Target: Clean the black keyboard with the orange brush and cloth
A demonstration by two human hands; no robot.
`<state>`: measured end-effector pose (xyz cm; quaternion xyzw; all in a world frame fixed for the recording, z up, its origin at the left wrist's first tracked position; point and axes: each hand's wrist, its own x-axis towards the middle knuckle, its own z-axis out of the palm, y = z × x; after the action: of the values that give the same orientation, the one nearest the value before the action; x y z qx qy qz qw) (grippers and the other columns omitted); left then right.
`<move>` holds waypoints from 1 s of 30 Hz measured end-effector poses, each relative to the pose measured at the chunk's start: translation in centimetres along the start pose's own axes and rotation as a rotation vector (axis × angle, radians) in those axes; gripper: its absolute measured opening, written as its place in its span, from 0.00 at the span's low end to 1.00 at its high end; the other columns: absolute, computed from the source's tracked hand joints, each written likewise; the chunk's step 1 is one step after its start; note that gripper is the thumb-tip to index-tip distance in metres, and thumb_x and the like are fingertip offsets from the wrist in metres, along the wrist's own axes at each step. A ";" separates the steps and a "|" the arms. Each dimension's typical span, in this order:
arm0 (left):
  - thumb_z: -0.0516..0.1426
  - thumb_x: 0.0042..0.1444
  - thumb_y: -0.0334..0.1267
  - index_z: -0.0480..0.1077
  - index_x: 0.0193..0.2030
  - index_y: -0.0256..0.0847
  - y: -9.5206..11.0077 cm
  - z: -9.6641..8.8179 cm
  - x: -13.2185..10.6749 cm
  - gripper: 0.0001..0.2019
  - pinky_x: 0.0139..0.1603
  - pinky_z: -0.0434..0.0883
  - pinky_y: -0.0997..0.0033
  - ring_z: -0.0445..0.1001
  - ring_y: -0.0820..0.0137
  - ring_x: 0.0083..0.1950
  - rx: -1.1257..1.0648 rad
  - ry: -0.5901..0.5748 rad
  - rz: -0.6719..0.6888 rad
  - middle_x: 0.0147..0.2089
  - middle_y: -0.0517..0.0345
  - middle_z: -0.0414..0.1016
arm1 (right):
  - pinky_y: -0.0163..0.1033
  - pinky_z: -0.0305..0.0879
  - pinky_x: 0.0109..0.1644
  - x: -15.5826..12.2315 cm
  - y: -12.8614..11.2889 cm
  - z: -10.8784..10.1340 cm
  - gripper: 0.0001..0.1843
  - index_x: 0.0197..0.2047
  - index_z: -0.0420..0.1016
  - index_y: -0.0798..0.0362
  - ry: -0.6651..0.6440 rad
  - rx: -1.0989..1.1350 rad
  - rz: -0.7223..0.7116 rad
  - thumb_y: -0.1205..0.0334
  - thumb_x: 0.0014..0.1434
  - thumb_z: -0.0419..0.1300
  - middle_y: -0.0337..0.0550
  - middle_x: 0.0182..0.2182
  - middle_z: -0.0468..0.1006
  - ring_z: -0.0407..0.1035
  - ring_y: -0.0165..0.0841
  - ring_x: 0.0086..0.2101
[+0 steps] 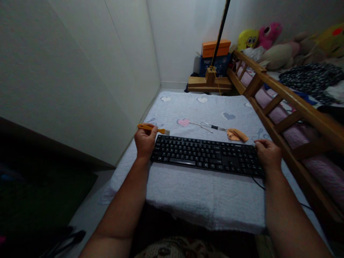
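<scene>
A black computer keyboard (pixel 205 153) lies on a cloth-covered table, its keys facing up. My left hand (pixel 145 141) is closed round the orange handle of a small flat brush (pixel 161 131) and rests against the keyboard's left end. The bristles point right, just above the keyboard's far left corner. At the opposite end, my right hand (pixel 269 154) grips the keyboard's right edge, thumb and fingers close together at the corner. Behind the keyboard lie a thin white stick (pixel 200 125), a wire tool with a black sleeve (pixel 214 127) and a crumpled orange cloth (pixel 237 134).
A pale blue cloth with hearts (pixel 204 200) covers the table. A wooden bed rail (pixel 292 104) runs along the right, with plush toys beyond it. To the left stands a white cabinet (pixel 129 71). An orange box (pixel 215 48) and a wooden stand (pixel 209 82) are behind.
</scene>
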<state>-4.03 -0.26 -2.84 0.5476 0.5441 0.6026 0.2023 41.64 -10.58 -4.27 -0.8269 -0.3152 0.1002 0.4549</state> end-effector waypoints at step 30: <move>0.61 0.54 0.39 0.75 0.36 0.43 -0.2 -0.4 0.5 0.04 0.36 0.72 0.71 0.74 0.69 0.28 0.294 0.002 0.042 0.26 0.63 0.74 | 0.44 0.65 0.43 0.0 0.0 -0.1 0.10 0.31 0.78 0.50 -0.006 0.017 -0.003 0.56 0.45 0.60 0.41 0.26 0.76 0.70 0.39 0.32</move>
<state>-4.65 0.08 -2.72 0.5822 0.6151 0.5209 0.1066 41.69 -10.64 -4.26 -0.8222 -0.3170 0.1048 0.4610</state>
